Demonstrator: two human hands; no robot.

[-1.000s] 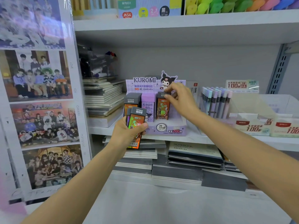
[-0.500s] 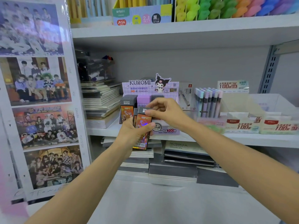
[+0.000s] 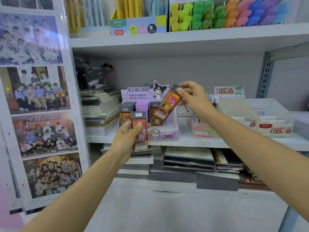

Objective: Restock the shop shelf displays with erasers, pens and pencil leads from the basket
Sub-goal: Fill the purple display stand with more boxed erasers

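Observation:
A purple Kuromi display box [image 3: 164, 133] stands on the middle shelf with upright pencil lead packs in its slots. My left hand [image 3: 127, 136] grips a small stack of orange and grey lead packs [image 3: 140, 131] in front of the box. My right hand [image 3: 192, 96] pinches one orange lead pack [image 3: 167, 104] by its grey top end. That pack hangs tilted above the right side of the box, clear of the slots.
Stacked notebooks [image 3: 100, 108] lie left of the box, and more notebooks [image 3: 189, 158] fill the shelf below. Pens and a lead display [image 3: 274, 128] stand to the right. Coloured erasers [image 3: 217, 12] line the top shelf. A photo poster panel [image 3: 38, 104] covers the left side.
My right hand has taken one lead pack off the stack in my left hand and lifted it up and right, above the display box. Earlier it was pressing a pack into the box.

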